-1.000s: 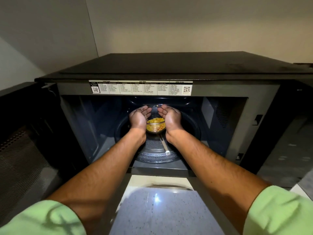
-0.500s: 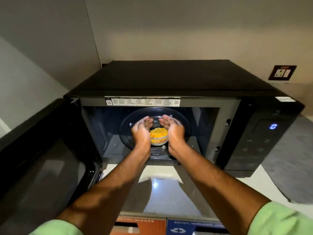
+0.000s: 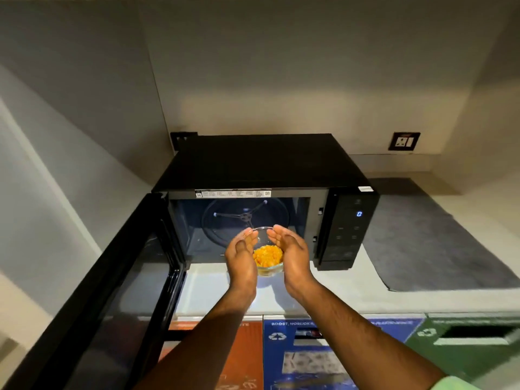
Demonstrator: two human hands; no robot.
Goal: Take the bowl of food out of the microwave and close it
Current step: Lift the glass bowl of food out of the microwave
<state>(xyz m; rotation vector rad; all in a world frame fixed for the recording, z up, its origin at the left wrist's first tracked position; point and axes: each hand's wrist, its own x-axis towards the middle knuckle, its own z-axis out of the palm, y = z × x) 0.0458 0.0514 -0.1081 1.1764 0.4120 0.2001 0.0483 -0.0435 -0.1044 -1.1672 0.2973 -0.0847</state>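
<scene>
A small clear glass bowl (image 3: 268, 260) of yellow-orange food is cupped between my left hand (image 3: 241, 258) and my right hand (image 3: 292, 253). It hangs in the air just in front of the black microwave (image 3: 259, 167), above the white counter (image 3: 351, 294). The microwave door (image 3: 112, 299) stands wide open to the left. Inside, the bare glass turntable (image 3: 225, 220) and its three-armed support show. The control panel (image 3: 349, 229) on the right shows a lit blue digit.
A grey mat (image 3: 427, 243) lies on the counter right of the microwave. A wall socket (image 3: 404, 141) sits on the back wall. Below the counter edge are orange (image 3: 239, 358), blue (image 3: 309, 358) and green (image 3: 472, 339) recycling bin fronts. Walls close in on the left.
Both hands have drawn the bowl out of the microwave cavity toward me. My head has pulled back, so the whole microwave and the counter are in view.
</scene>
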